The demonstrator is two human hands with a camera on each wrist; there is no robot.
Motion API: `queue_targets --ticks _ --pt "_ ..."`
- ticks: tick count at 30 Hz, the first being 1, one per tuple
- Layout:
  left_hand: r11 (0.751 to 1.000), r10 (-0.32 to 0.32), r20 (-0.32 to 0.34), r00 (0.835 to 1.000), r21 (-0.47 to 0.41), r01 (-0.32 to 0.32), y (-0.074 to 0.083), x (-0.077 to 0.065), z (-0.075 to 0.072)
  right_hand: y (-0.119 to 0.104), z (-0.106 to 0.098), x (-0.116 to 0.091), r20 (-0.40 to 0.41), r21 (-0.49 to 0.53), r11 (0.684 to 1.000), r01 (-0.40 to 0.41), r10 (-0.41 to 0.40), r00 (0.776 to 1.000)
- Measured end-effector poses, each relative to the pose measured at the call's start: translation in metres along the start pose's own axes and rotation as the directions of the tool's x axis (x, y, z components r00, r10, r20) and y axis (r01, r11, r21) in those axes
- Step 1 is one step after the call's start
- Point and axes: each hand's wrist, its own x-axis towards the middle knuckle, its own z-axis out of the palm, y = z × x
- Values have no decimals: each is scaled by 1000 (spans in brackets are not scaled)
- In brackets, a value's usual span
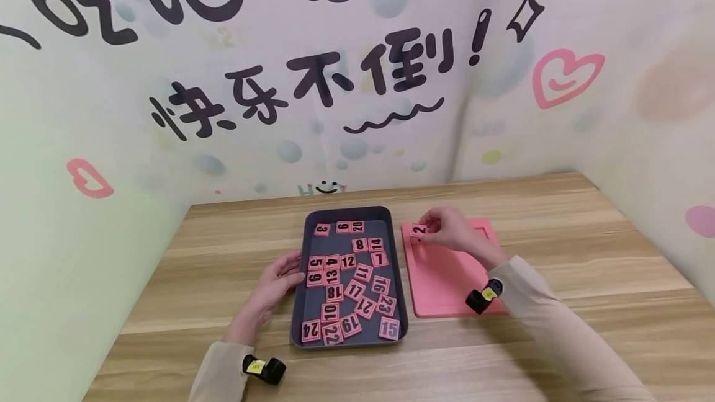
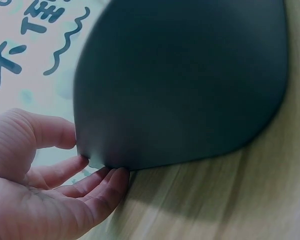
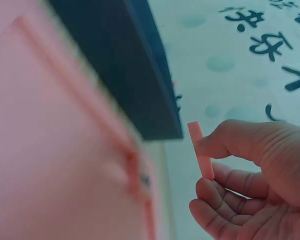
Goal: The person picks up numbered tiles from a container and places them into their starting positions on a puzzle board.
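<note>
In the head view my left hand lies against the left wall of a dark grey tray, its fingers loosely extended. The left wrist view has its fingertips right at the edge of the tray. Pink number tiles, among them a 15 tile and a 12 tile, lie scattered in the tray. My right hand pinches a pink 2 tile between thumb and fingers, over the upper left corner of a pink board. A small pink tile sits at the board's edge in the right wrist view.
The wooden table carries the tray and, just right of it, the board. Behind the table hangs a white wall cloth with black lettering, hearts and bubbles. Black wrist cameras sit on both sleeves.
</note>
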Motion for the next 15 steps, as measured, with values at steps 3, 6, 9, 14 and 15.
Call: queue_targets --ticks 3,6,9,14,15 --pt "1000 0 -2 1000 -3 0 1 -1 0 12 -3 -7 -1 -27 999 -37 37 999" --pt "1000 -5 -1 1000 -2 5 1 -2 -1 23 -5 -13 -3 -41 995 -86 86 996" --pt "1000 -9 -1 1000 1 9 0 -3 -1 30 -5 -17 -12 -56 992 -116 115 993" --pt "1000 -6 -4 1000 -4 6 0 -2 -1 36 -3 -19 -37 -88 984 -153 150 988" --pt "1000 -7 -4 1000 -6 7 1 -2 0 36 -3 -19 -35 -90 982 -163 161 986"
